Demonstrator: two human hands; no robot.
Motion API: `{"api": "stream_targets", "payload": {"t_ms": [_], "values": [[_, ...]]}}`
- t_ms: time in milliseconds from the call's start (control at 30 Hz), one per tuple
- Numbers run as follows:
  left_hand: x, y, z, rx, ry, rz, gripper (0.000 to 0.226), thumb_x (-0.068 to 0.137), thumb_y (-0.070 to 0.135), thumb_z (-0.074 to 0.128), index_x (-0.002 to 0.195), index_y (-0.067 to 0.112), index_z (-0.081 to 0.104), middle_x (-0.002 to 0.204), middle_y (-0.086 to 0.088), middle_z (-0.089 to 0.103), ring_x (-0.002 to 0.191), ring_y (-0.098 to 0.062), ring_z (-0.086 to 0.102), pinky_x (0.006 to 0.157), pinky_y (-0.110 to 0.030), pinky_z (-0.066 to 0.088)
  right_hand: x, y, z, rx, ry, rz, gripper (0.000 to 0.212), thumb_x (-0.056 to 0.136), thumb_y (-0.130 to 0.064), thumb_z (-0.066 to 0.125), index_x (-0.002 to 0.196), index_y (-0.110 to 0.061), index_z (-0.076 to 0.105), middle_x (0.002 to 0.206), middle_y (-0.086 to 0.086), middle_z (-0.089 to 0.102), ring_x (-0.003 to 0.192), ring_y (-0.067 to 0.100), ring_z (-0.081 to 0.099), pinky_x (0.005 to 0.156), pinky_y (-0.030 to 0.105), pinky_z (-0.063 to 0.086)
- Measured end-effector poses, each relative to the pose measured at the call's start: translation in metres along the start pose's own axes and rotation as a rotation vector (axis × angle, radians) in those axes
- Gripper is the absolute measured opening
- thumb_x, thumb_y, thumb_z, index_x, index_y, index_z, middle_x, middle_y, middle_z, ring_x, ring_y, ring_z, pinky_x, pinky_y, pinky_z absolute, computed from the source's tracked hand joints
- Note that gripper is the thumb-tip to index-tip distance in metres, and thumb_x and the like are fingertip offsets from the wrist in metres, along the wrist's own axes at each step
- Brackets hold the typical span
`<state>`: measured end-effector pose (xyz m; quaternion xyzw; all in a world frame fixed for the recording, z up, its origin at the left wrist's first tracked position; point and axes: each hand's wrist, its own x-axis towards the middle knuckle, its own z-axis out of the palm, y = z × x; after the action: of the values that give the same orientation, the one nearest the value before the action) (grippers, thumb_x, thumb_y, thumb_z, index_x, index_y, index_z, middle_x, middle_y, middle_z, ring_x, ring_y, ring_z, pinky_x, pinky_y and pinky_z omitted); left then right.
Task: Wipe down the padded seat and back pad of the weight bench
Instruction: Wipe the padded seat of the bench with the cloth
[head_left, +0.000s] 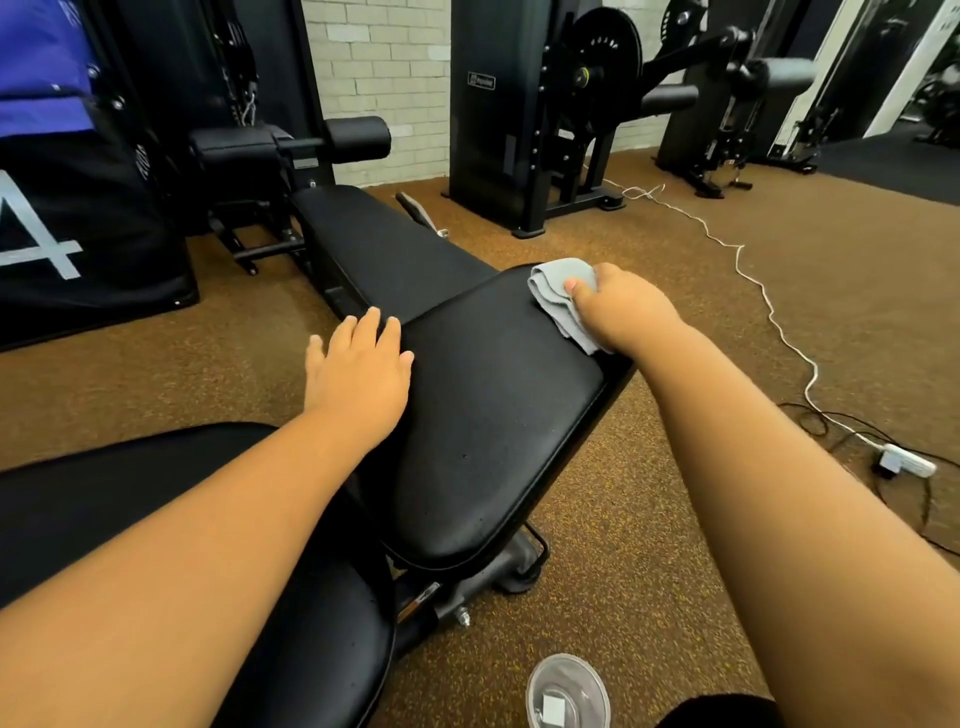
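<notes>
A head-worn camera looks down over two bare forearms reaching forward across a black padded weight bench on brown speckled gym flooring (649, 597). At far left stands a black banner (78, 249) with a large pale letter on it. Nearer the viewer, at lower left, a broad black pad (311, 623) of the bench runs under the left forearm. The left hand (358, 374) lies flat with its fingers straight and slightly spread, holding nothing, its fingertips resting on the left edge of the next pad (488, 415), a black cushion in the middle of the view. Beyond that cushion a third, longer black pad (384, 244) stretches away toward a black machine with a roller cushion (358, 134). At the far right corner of the middle cushion, the right hand (618, 306) grips a crumpled grey cloth (558, 293), fingers curled over it and thumb pinching its fold, pressing it onto the padding. Behind, a black plate-loaded machine (519, 130) stands against a pale brick wall (374, 67). To the right, a white cable (763, 296) snakes across the floor to a white power strip (906, 460). At the bottom edge, near the right forearm, a clear round container (566, 691) sits on the floor.
</notes>
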<state>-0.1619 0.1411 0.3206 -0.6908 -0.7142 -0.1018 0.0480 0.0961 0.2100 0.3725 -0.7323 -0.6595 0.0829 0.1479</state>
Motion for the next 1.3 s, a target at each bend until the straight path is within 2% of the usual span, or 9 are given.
{"api": "stream_targets", "payload": {"t_ms": [100, 167, 300, 633, 800, 967, 1033, 1133, 1300], "values": [[-0.011, 0.036, -0.018, -0.187, 0.057, 0.092, 0.042, 0.102, 0.036, 0.038, 0.142, 0.026, 0.046, 0.156, 0.0, 0.029, 0.139, -0.027, 0.03, 0.106, -0.047, 0.033, -0.016, -0.001, 0.007, 0.122, 0.105, 0.055, 0.049, 0.103, -0.043, 0.033, 0.132, -0.004, 0.044, 0.131, 0.023, 0.052, 0.119, 0.041, 0.051, 0.088, 0.041, 0.039], [-0.023, 0.067, -0.022, -0.316, -0.082, 0.11, 0.052, 0.099, 0.052, 0.037, 0.147, 0.032, 0.037, 0.159, 0.0, 0.023, 0.142, -0.028, 0.024, 0.107, -0.049, 0.03, -0.035, -0.002, 0.015, 0.239, 0.18, 0.122, 0.049, 0.103, -0.04, 0.037, 0.136, -0.004, 0.041, 0.134, 0.023, 0.048, 0.12, 0.042, 0.049, 0.09, 0.041, 0.039], [-0.032, 0.094, -0.019, -0.275, -0.279, 0.096, 0.078, 0.086, 0.077, 0.032, 0.152, 0.042, 0.01, 0.163, 0.002, 0.001, 0.149, -0.031, 0.0, 0.114, -0.061, 0.014, -0.076, -0.003, 0.036, 0.384, 0.315, 0.157, 0.066, 0.102, -0.04, 0.042, 0.151, -0.005, 0.018, 0.148, 0.022, 0.033, 0.126, 0.044, 0.043, 0.098, 0.044, 0.038], [-0.034, 0.092, -0.013, -0.258, -0.295, 0.067, 0.078, 0.085, 0.08, 0.022, 0.152, 0.045, 0.003, 0.163, 0.004, -0.006, 0.149, -0.028, -0.006, 0.116, -0.059, 0.007, -0.076, -0.011, 0.041, 0.699, 0.369, 0.252, 0.062, 0.1, -0.036, 0.045, 0.151, -0.01, 0.023, 0.151, 0.017, 0.033, 0.134, 0.039, 0.038, 0.107, 0.046, 0.035], [-0.038, 0.09, -0.006, -0.247, -0.256, 0.062, 0.066, 0.092, 0.07, 0.021, 0.151, 0.047, 0.0, 0.163, 0.007, -0.007, 0.149, -0.024, -0.007, 0.118, -0.055, 0.004, -0.128, -0.025, 0.066, 0.868, 0.386, 0.203, 0.068, 0.104, -0.03, 0.039, 0.156, -0.012, 0.0, 0.164, 0.013, 0.0, 0.149, 0.029, 0.007, 0.117, 0.037, 0.015], [-0.041, 0.09, -0.001, -0.263, -0.202, 0.055, 0.062, 0.093, 0.069, 0.017, 0.15, 0.049, 0.004, 0.163, 0.007, -0.003, 0.149, -0.022, -0.005, 0.118, -0.053, 0.003, -0.107, -0.018, 0.058, 0.844, 0.35, 0.197, 0.065, 0.104, -0.024, 0.036, 0.155, -0.008, -0.001, 0.163, 0.015, -0.005, 0.15, 0.031, -0.003, 0.119, 0.037, 0.005], [-0.041, 0.091, 0.0, -0.283, -0.188, 0.049, 0.062, 0.093, 0.07, 0.015, 0.15, 0.049, 0.005, 0.163, 0.008, -0.002, 0.149, -0.022, -0.005, 0.118, -0.053, 0.003, -0.085, -0.009, 0.046, 0.799, 0.325, 0.204, 0.062, 0.103, -0.025, 0.036, 0.155, -0.005, 0.008, 0.163, 0.017, 0.006, 0.149, 0.034, 0.005, 0.12, 0.041, 0.007], [-0.042, 0.091, -0.001, -0.293, -0.18, 0.05, 0.062, 0.092, 0.071, 0.014, 0.15, 0.049, 0.005, 0.163, 0.008, -0.002, 0.149, -0.021, -0.005, 0.118, -0.053, 0.002, -0.071, 0.0, 0.038, 0.788, 0.337, 0.171, 0.057, 0.099, -0.028, 0.038, 0.15, -0.004, 0.025, 0.154, 0.017, 0.03, 0.143, 0.036, 0.026, 0.116, 0.05, 0.025], [-0.044, 0.092, 0.001, -0.298, -0.174, 0.038, 0.057, 0.096, 0.065, 0.014, 0.15, 0.049, 0.005, 0.163, 0.009, -0.002, 0.149, -0.02, -0.005, 0.117, -0.052, 0.002, -0.111, -0.007, 0.058, 0.679, 0.356, 0.072, 0.063, 0.103, -0.025, 0.037, 0.155, -0.007, 0.006, 0.163, 0.017, 0.002, 0.15, 0.034, 0.002, 0.12, 0.043, 0.012]]}}
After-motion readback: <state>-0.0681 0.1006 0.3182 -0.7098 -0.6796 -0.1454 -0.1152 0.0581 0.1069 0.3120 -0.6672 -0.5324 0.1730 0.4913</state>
